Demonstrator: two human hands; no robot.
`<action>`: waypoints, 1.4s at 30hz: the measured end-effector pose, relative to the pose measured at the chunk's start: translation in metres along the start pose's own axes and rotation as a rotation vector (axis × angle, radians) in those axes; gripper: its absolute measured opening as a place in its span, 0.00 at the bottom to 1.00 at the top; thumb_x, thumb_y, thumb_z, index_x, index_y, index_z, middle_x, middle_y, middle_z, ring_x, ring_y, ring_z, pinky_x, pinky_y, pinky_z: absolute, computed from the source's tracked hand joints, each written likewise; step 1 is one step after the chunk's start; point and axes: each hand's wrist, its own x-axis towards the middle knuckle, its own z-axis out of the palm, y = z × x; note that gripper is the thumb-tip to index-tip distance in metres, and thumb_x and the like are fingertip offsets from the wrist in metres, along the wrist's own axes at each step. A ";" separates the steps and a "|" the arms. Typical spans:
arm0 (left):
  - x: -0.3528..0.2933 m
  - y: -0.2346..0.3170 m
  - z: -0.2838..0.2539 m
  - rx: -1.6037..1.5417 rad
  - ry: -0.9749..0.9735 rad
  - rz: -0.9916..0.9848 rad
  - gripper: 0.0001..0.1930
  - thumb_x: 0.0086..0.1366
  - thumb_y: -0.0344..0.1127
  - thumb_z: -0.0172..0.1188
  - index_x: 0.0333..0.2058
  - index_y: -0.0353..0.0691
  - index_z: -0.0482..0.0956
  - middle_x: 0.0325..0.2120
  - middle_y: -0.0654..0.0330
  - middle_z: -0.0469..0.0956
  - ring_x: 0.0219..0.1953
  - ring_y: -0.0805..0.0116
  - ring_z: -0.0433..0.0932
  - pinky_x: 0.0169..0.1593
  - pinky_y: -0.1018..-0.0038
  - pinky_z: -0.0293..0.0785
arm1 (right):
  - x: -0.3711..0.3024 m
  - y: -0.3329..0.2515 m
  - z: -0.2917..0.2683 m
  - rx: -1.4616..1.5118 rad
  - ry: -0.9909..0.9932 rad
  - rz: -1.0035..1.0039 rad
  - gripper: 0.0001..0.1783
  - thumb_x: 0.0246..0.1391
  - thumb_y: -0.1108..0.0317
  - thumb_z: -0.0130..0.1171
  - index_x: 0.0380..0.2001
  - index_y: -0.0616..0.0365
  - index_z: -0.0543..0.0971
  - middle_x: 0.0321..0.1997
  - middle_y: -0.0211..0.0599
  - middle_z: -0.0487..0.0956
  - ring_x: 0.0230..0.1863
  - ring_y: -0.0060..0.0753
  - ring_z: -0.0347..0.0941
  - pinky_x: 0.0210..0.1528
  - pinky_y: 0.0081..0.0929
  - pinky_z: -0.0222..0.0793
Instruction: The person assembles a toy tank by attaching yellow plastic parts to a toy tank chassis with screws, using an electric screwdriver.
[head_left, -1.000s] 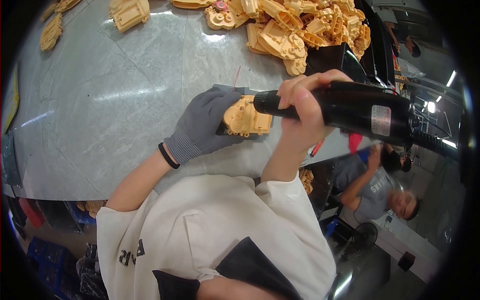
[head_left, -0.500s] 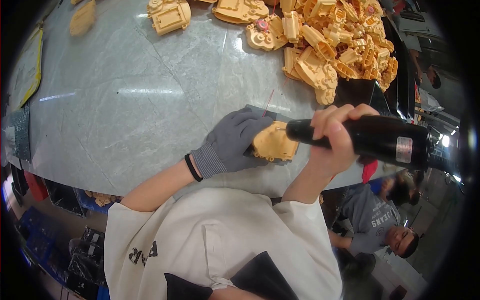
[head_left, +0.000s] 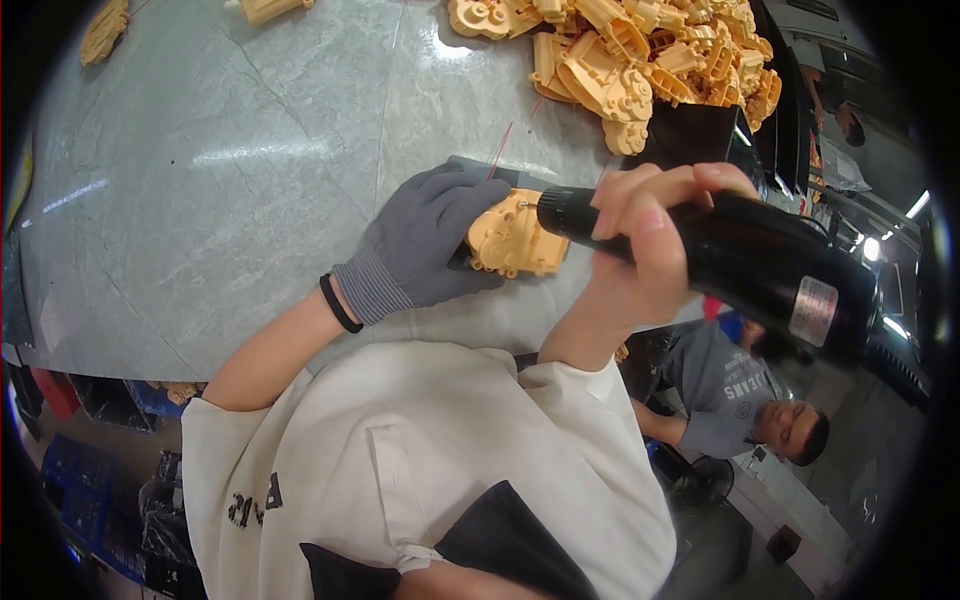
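My left hand (head_left: 430, 235), in a grey knitted glove, grips the left side of a yellow plastic housing (head_left: 520, 245). A dark grey block or pad (head_left: 480, 167) shows beneath the housing, partly hidden by the glove. My bare right hand (head_left: 645, 235) is wrapped around a black electric screwdriver (head_left: 770, 265), held nearly level. Its thin metal bit points left and meets the upper part of the housing; whether a screw sits at the tip is too small to tell. A thin red wire (head_left: 501, 150) rises from behind the housing.
A heap of yellow plastic housings (head_left: 660, 60) covers the far right of the grey stone-look table (head_left: 250, 220). Loose housings (head_left: 103, 32) lie near the far left edge. A black box-like object (head_left: 700, 133) stands beside the heap. Another person (head_left: 715, 390) sits at the right.
The whole view has shifted, so table things sit further up and left. The screwdriver's bit now shows against the housing and its rear end tilts lower. Both hands keep their holds.
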 end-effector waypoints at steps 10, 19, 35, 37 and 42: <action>-0.002 0.000 -0.003 0.013 -0.005 -0.007 0.38 0.39 0.43 0.71 0.49 0.37 0.64 0.42 0.54 0.71 0.43 0.57 0.71 0.49 0.64 0.68 | 0.000 0.003 0.010 0.033 0.009 -0.001 0.22 0.38 0.79 0.55 0.39 0.60 0.62 0.15 0.35 0.66 0.13 0.27 0.62 0.22 0.26 0.64; -0.004 0.000 0.000 -0.007 0.007 -0.030 0.41 0.34 0.42 0.73 0.49 0.39 0.63 0.42 0.53 0.70 0.43 0.55 0.71 0.47 0.62 0.68 | -0.001 0.011 0.003 0.212 0.025 -0.008 0.22 0.38 0.78 0.57 0.36 0.56 0.59 0.14 0.33 0.65 0.11 0.26 0.61 0.20 0.25 0.64; 0.008 0.015 0.008 -0.189 0.036 -0.387 0.31 0.45 0.39 0.67 0.49 0.36 0.67 0.41 0.53 0.70 0.45 0.58 0.70 0.50 0.66 0.67 | 0.008 0.016 -0.052 0.572 0.321 0.124 0.21 0.43 0.72 0.49 0.45 0.59 0.65 0.19 0.28 0.63 0.19 0.25 0.60 0.28 0.25 0.59; 0.008 0.031 0.002 -0.527 0.132 -0.566 0.31 0.47 0.36 0.66 0.51 0.38 0.66 0.42 0.56 0.71 0.45 0.66 0.71 0.50 0.72 0.68 | 0.010 -0.005 -0.086 0.774 0.307 -0.018 0.19 0.45 0.73 0.49 0.44 0.61 0.67 0.20 0.27 0.63 0.20 0.22 0.59 0.29 0.24 0.58; -0.009 0.063 -0.065 -0.334 0.515 -0.210 0.25 0.47 0.19 0.62 0.47 0.38 0.69 0.37 0.59 0.71 0.39 0.71 0.72 0.44 0.76 0.69 | 0.001 -0.032 -0.085 0.704 0.191 -0.159 0.17 0.48 0.73 0.48 0.44 0.61 0.68 0.21 0.26 0.63 0.21 0.21 0.60 0.33 0.24 0.57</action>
